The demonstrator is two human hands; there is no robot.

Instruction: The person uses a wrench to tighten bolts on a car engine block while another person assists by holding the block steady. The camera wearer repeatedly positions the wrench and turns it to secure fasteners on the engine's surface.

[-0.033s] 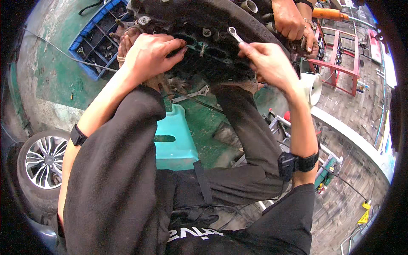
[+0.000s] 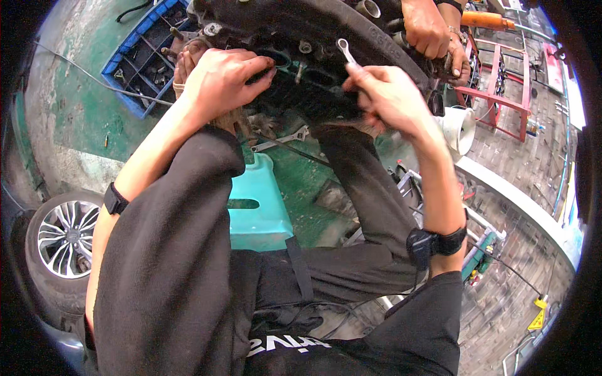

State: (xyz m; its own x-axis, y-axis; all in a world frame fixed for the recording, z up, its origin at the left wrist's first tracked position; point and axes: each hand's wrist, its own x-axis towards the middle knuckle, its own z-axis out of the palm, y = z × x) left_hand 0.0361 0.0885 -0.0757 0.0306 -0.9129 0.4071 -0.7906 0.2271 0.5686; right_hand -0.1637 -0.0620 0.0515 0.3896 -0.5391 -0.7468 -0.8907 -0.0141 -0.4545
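Note:
In my right hand (image 2: 389,94) is a combination wrench, its shiny ring end (image 2: 343,46) sticking out past my thumb and fingers. The ring is raised in front of a dark, greasy engine part (image 2: 338,28), apart from its bolts as far as I can tell. My left hand (image 2: 226,78) reaches over the left side of this part. Its thumb and fingertips are drawn close together near a teal ring-shaped edge (image 2: 282,61); whatever they pinch is hidden. Another person's hands (image 2: 427,31) grip the part's right end.
A teal plastic stool (image 2: 260,213) stands between my legs, with an open-end wrench (image 2: 282,139) on the floor beyond. Blue divided tray (image 2: 122,62) lies far left, a wheel (image 2: 68,238) near left. At right are a red metal frame (image 2: 495,106) and a white bucket (image 2: 459,130).
My right hand has shifted slightly left and down with the wrench, which now stands a little more upright. My left hand stays in place.

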